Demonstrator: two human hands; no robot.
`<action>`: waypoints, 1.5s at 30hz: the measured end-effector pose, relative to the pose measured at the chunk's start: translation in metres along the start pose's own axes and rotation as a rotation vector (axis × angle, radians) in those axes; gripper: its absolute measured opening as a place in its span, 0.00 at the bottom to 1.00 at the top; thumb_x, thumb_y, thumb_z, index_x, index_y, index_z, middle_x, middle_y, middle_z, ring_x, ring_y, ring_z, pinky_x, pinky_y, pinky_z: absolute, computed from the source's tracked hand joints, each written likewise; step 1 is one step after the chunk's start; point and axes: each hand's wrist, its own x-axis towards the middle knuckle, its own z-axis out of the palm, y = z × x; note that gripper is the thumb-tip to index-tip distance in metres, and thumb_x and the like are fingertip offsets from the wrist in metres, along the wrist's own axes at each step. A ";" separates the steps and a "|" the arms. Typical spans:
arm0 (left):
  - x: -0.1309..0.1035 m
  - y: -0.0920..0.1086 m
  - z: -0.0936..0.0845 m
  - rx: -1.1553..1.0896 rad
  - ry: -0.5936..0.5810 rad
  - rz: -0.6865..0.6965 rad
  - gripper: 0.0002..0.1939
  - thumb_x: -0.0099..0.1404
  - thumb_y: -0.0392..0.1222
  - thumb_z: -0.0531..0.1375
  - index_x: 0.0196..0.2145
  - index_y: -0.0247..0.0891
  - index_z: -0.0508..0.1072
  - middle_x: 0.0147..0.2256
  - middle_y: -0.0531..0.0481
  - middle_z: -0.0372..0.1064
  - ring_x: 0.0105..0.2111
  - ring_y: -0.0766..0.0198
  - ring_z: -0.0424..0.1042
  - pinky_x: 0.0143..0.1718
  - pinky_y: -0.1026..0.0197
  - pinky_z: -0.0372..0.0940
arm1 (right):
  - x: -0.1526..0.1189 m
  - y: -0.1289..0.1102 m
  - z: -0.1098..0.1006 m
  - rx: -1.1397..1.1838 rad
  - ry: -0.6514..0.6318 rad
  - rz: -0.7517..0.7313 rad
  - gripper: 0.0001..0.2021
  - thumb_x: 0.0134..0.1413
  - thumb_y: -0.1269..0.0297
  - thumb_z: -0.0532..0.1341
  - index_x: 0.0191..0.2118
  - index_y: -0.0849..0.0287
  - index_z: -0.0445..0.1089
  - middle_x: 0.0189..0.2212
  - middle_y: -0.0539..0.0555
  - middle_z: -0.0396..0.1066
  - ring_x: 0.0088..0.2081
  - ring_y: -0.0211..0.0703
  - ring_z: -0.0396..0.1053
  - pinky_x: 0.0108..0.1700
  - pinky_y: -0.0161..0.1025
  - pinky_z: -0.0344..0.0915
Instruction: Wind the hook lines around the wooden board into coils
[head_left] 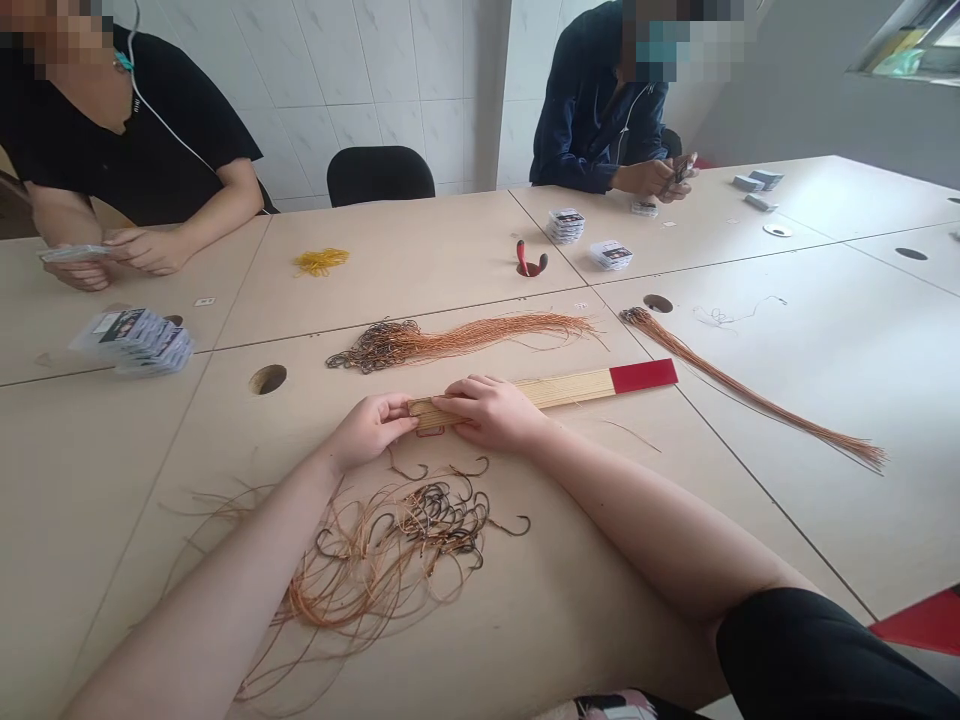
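Observation:
A long flat wooden strip (pixel 566 388) with a red far end lies across the table in front of me. My left hand (pixel 373 428) grips its left end between thumb and fingers. Over the strip, close beside, my right hand (pixel 491 408) lies with its fingers curled across the top. A small red outline (pixel 430 432) shows at the strip's lower edge between the hands. Nearer to me is a loose pile of fishing hooks (pixel 442 515) tied to tangled orange-brown lines (pixel 330 590), partly hidden behind my left forearm. Whether a line is pinched in my fingers is hidden.
Beyond the strip lies a bundle of hooks with lines (pixel 480 338); another bundle (pixel 757 385) lies right. Across are red-handled pliers (pixel 531 262), yellow cords (pixel 321 262) and stacked plastic packs (pixel 146 340). Two people sit opposite, hands on small packs. The table has round holes (pixel 268 379).

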 end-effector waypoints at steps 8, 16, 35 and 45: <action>0.002 0.000 -0.001 -0.011 -0.020 -0.032 0.18 0.58 0.44 0.60 0.45 0.36 0.71 0.32 0.49 0.72 0.26 0.68 0.65 0.29 0.66 0.61 | 0.000 0.001 -0.003 0.010 -0.012 0.003 0.18 0.53 0.69 0.56 0.51 0.55 0.65 0.43 0.54 0.67 0.42 0.43 0.62 0.44 0.40 0.61; 0.003 0.004 0.000 0.042 -0.017 -0.026 0.17 0.57 0.45 0.59 0.41 0.34 0.71 0.31 0.48 0.70 0.24 0.70 0.61 0.25 0.67 0.56 | 0.000 0.002 -0.002 0.020 -0.027 0.003 0.19 0.53 0.69 0.56 0.52 0.56 0.65 0.42 0.56 0.67 0.43 0.44 0.62 0.45 0.41 0.61; 0.007 0.003 0.001 0.055 0.000 -0.094 0.19 0.56 0.45 0.59 0.44 0.34 0.69 0.27 0.51 0.67 0.21 0.73 0.56 0.21 0.68 0.50 | 0.000 0.001 -0.005 -0.023 -0.056 -0.023 0.17 0.58 0.62 0.54 0.52 0.60 0.64 0.41 0.58 0.67 0.42 0.46 0.63 0.45 0.43 0.63; 0.006 0.001 0.002 0.018 0.063 -0.040 0.19 0.54 0.42 0.59 0.43 0.38 0.62 0.20 0.57 0.62 0.19 0.71 0.57 0.21 0.68 0.51 | -0.001 0.002 -0.006 -0.006 -0.047 -0.076 0.16 0.58 0.62 0.54 0.51 0.60 0.64 0.42 0.59 0.66 0.42 0.45 0.62 0.45 0.43 0.63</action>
